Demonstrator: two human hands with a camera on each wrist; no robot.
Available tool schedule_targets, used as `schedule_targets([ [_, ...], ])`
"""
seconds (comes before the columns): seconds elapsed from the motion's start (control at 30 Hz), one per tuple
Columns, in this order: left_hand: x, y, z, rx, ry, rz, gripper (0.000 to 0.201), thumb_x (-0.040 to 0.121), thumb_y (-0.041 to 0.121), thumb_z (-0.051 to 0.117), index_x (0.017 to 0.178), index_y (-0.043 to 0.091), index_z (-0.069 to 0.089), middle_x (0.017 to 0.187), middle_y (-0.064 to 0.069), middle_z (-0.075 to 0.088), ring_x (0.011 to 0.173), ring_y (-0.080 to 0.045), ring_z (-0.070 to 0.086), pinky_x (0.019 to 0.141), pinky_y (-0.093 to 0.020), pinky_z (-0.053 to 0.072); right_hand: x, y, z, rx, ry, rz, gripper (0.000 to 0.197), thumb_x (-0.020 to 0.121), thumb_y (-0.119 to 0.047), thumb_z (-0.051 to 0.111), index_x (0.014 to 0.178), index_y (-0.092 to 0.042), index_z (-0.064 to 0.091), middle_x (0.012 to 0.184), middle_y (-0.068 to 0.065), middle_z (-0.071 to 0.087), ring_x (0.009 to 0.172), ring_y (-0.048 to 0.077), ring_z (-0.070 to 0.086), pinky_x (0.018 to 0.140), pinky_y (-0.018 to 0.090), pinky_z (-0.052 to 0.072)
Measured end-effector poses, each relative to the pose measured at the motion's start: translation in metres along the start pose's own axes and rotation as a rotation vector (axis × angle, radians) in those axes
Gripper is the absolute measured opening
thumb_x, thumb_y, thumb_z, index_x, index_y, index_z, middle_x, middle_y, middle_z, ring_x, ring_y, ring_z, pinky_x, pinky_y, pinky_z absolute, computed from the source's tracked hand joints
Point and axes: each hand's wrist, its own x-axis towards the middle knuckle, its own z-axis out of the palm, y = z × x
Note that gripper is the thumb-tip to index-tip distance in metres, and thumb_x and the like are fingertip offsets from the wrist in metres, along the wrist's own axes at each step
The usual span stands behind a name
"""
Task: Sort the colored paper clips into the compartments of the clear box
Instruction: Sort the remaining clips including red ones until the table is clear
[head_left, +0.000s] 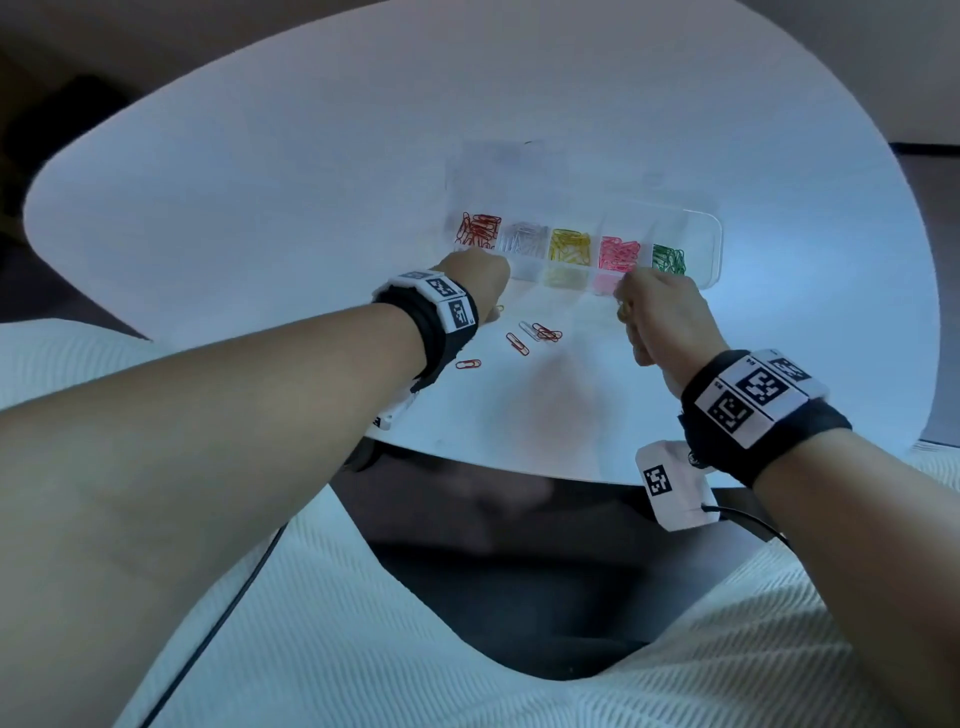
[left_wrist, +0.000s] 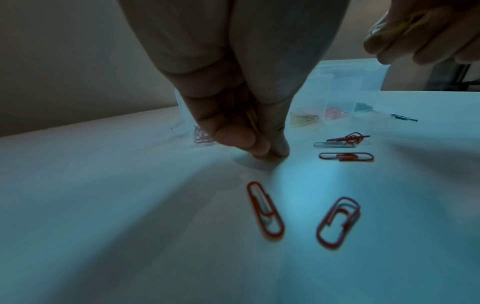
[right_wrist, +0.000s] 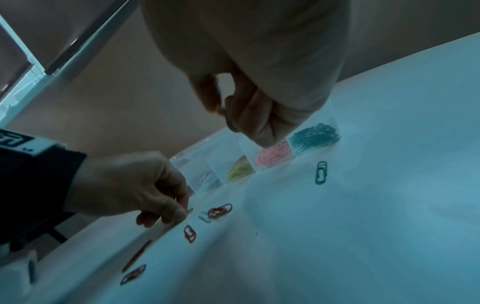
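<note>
Pinching a yellow paper clip (left_wrist: 252, 121) between thumb and fingertips, the left hand (head_left: 480, 283) presses its tips down on the white table (head_left: 311, 182) just in front of the clear box (head_left: 701, 249), near its red end; most of that clip is buried between the fingers. The right hand (head_left: 662, 322) hangs curled over the near wall by the pink compartment, with something yellow (head_left: 623, 309) nipped at its fingertips — too blurred and covered to name for certain. The box lies lengthwise across the table, its five filled cells reading red clips (head_left: 479, 231), white clips (head_left: 523, 240), yellow clips (head_left: 570, 245), pink clips (head_left: 619, 253), green clips (head_left: 669, 257); its raised clear lid (head_left: 498, 171) is barely visible behind. Loose on the table between the wrists: red clips (head_left: 517, 344), a tangled red pair (head_left: 547, 332) over a pale one (head_left: 529, 330), another red (head_left: 468, 364); a single green clip (right_wrist: 321, 172) lies apart beside the green end, hidden in the head view by the right hand. Open tabletop spreads wide to the left and beyond the box; the near edge sits just behind the wrists — the forearms overhang it.
</note>
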Motion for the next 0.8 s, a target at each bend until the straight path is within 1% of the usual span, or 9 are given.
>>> schedule_targets([
  [0.07, 0.001, 0.002, -0.001, 0.060, -0.018, 0.028, 0.018, 0.089, 0.011, 0.057, 0.072, 0.003, 0.055, 0.088, -0.015, 0.059, 0.074, -0.028, 0.053, 0.059, -0.029, 0.040, -0.002, -0.004, -0.003, 0.159, -0.023, 0.060, 0.028, 0.080, -0.011, 0.037, 0.056, -0.022, 0.026, 0.046, -0.007, 0.027, 0.041, 0.014, 0.015, 0.045, 0.020, 0.015],
  [0.13, 0.002, 0.005, -0.002, 0.134, -0.040, 0.069, 0.032, 0.093, 0.009, 0.052, 0.063, 0.005, 0.043, 0.076, -0.012, 0.051, 0.068, -0.026, 0.049, 0.049, -0.027, 0.033, -0.004, -0.006, -0.007, 0.240, -0.052, 0.084, 0.027, 0.079, -0.011, 0.033, 0.059, -0.023, 0.019, 0.051, -0.005, 0.018, 0.050, 0.016, 0.008, 0.046, 0.021, 0.010],
  [0.2, 0.002, 0.008, -0.003, 0.189, -0.048, 0.101, 0.028, 0.096, 0.007, 0.049, 0.069, 0.002, 0.043, 0.070, -0.009, 0.043, 0.069, -0.025, 0.048, 0.045, -0.026, 0.026, -0.006, -0.006, -0.010, 0.264, -0.068, 0.092, 0.024, 0.078, -0.011, 0.032, 0.066, -0.022, 0.015, 0.059, -0.001, 0.013, 0.056, 0.017, 0.006, 0.046, 0.022, 0.008],
  [0.27, 0.002, 0.009, -0.002, 0.230, -0.060, 0.115, 0.032, 0.094, 0.005, 0.049, 0.065, 0.001, 0.039, 0.070, -0.009, 0.042, 0.071, -0.026, 0.049, 0.045, -0.027, 0.027, -0.006, -0.005, -0.012, 0.276, -0.070, 0.106, 0.022, 0.076, -0.011, 0.032, 0.067, -0.022, 0.014, 0.062, 0.000, 0.011, 0.056, 0.017, 0.005, 0.044, 0.021, 0.009],
  [0.33, 0.000, 0.010, -0.001, 0.251, -0.069, 0.125, 0.036, 0.091, 0.003, 0.050, 0.059, 0.005, 0.034, 0.063, -0.007, 0.039, 0.061, -0.023, 0.047, 0.044, -0.025, 0.027, -0.006, -0.003, -0.012, 0.276, -0.081, 0.119, 0.022, 0.076, -0.011, 0.031, 0.065, -0.023, 0.016, 0.059, -0.002, 0.012, 0.055, 0.017, 0.005, 0.044, 0.020, 0.010],
  [0.4, 0.000, 0.008, 0.000, 0.229, -0.067, 0.118, 0.036, 0.089, 0.004, 0.052, 0.057, 0.007, 0.035, 0.061, -0.006, 0.037, 0.050, -0.019, 0.040, 0.043, -0.024, 0.026, -0.006, -0.002, -0.011, 0.269, -0.094, 0.127, 0.022, 0.076, -0.011, 0.031, 0.066, -0.022, 0.016, 0.058, -0.002, 0.012, 0.056, 0.017, 0.005, 0.044, 0.021, 0.009],
  [0.6, 0.003, -0.001, 0.003, 0.060, -0.041, 0.074, 0.040, 0.088, 0.011, 0.053, 0.054, 0.010, 0.032, 0.058, -0.004, 0.035, 0.049, -0.019, 0.034, 0.047, -0.026, 0.029, -0.006, 0.002, -0.004, 0.227, -0.124, 0.132, 0.023, 0.076, -0.009, 0.033, 0.072, -0.020, 0.013, 0.058, -0.002, 0.011, 0.056, 0.018, 0.004, 0.048, 0.024, 0.007],
  [0.67, 0.002, -0.005, 0.006, 0.036, -0.026, 0.060, 0.034, 0.087, 0.013, 0.053, 0.057, 0.009, 0.036, 0.059, -0.003, 0.037, 0.051, -0.020, 0.037, 0.051, -0.027, 0.034, -0.006, 0.002, -0.002, 0.224, -0.130, 0.134, 0.025, 0.076, -0.009, 0.033, 0.067, -0.022, 0.014, 0.056, -0.002, 0.012, 0.056, 0.018, 0.004, 0.049, 0.025, 0.006],
  [0.8, -0.001, -0.009, 0.013, -0.009, 0.007, 0.021, 0.010, 0.086, 0.018, 0.052, 0.086, 0.008, 0.054, 0.077, -0.005, 0.054, 0.069, -0.025, 0.053, 0.061, -0.030, 0.043, -0.007, 0.004, 0.001, 0.213, -0.135, 0.146, 0.028, 0.080, -0.011, 0.034, 0.059, -0.023, 0.021, 0.055, -0.003, 0.014, 0.057, 0.018, 0.005, 0.050, 0.026, 0.007],
])
